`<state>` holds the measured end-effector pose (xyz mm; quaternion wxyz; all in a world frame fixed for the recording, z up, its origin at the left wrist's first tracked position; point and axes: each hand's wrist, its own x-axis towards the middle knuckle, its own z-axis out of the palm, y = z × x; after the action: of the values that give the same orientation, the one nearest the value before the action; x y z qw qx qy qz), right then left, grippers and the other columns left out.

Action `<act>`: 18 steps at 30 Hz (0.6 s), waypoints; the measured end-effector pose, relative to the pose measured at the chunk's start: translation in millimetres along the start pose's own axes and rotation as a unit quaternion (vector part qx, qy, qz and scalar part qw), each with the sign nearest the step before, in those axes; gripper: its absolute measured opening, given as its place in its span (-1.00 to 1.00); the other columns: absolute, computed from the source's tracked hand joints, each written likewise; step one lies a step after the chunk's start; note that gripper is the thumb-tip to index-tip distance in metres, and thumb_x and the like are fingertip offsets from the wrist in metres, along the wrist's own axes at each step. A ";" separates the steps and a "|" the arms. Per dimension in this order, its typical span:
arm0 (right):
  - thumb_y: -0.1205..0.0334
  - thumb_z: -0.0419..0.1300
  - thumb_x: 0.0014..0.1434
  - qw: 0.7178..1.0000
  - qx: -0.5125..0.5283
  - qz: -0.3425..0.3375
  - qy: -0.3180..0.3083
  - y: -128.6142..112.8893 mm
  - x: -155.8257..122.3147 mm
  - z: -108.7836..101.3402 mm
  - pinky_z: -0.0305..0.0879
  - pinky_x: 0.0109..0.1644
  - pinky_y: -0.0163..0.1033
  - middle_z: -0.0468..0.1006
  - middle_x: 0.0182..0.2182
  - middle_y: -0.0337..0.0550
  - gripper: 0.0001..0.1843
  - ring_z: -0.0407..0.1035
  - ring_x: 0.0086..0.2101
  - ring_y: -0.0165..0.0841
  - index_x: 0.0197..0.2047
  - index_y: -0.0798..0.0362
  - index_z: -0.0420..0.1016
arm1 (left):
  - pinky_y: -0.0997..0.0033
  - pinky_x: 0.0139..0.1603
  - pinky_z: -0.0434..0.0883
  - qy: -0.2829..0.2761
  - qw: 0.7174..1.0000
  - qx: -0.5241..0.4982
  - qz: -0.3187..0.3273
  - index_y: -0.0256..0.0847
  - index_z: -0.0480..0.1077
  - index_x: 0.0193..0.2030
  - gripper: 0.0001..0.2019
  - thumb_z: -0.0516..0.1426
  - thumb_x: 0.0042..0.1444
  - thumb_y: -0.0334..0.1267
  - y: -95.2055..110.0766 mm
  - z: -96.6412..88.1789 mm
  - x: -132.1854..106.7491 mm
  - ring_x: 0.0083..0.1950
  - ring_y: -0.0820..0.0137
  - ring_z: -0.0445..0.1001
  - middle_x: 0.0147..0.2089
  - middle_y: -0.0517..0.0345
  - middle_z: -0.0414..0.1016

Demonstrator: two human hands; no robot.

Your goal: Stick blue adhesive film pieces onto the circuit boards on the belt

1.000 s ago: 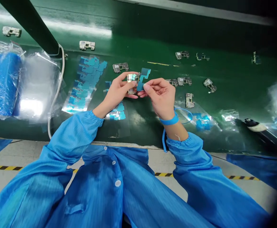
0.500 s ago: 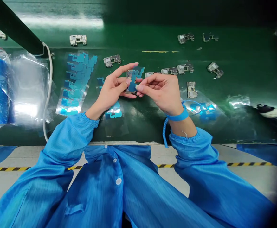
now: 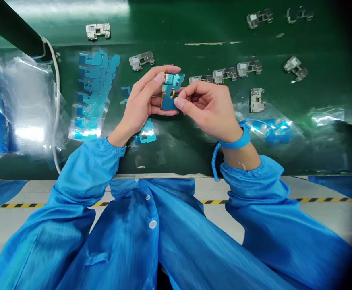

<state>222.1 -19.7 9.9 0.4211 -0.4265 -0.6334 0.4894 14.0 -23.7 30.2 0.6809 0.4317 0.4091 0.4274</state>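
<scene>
My left hand (image 3: 140, 96) grips a small phone circuit board (image 3: 164, 89) by its edges, thumb at the upper left and fingers behind and below. Over the board's face lies a cut-out blue adhesive film (image 3: 167, 103), with part of it sticking out past the upper right edge. The thumb and forefinger of my right hand (image 3: 209, 102) are closed in a pinch on the film's right edge. A blue wrist strap (image 3: 238, 140) with a coiled cord is around my right wrist. The fingertips partly hide the board's right side.
Sheets of blue film cut-outs (image 3: 96, 88) lie left, with a smaller film piece (image 3: 147, 133) near my left wrist. Several circuit boards (image 3: 226, 75) are spread across the green table (image 3: 182, 157). Plastic bags (image 3: 32, 108), a white cable (image 3: 56, 100) and a dark post (image 3: 15, 28) stand left.
My left thumb has shifted from the middle of the board to its upper left edge. The film now lies flatter over the board. The whole view has moved slightly.
</scene>
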 end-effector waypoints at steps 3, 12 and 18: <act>-0.36 0.52 0.24 1.000 -0.004 -0.004 0.000 0.8 -0.3 -0.2 0.61 -0.16 -0.11 0.61 -0.31 -0.16 -0.47 0.54 -0.29 -0.27 -0.27 -0.05 0.65 | 0.18 -0.07 0.81 -0.011 1.000 -0.015 0.008 -0.05 0.54 0.23 -0.64 0.21 0.45 0.06 0.8 1.9 -0.8 -0.05 0.13 0.81 0.07 0.17 0.82; -0.46 0.49 0.20 1.000 -0.001 -0.012 -0.004 5.6 0.3 0.8 0.70 0.00 0.00 0.63 -0.29 -0.14 -0.41 0.61 -0.15 -0.17 -0.27 -0.08 0.60 | 0.18 -0.09 0.80 -0.011 1.000 -0.021 0.011 -0.05 0.56 0.22 -0.63 0.20 0.44 0.07 -1.1 3.7 -0.3 -0.11 0.12 0.83 0.10 0.15 0.82; -0.50 0.48 0.18 1.000 0.000 0.001 -0.003 3.3 -0.5 1.4 0.71 -0.10 0.02 0.61 -0.32 -0.17 -0.39 0.54 -0.30 -0.23 -0.29 -0.10 0.58 | 0.23 -0.08 0.79 -0.019 1.000 -0.019 0.006 -0.11 0.49 0.25 -0.64 0.14 0.50 0.03 2.0 4.1 -1.0 -0.09 0.16 0.82 0.11 0.14 0.81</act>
<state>221.4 -20.0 6.4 0.4186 -0.4256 -0.6344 0.4911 17.0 -25.1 33.4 0.6941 0.4292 0.3849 0.4311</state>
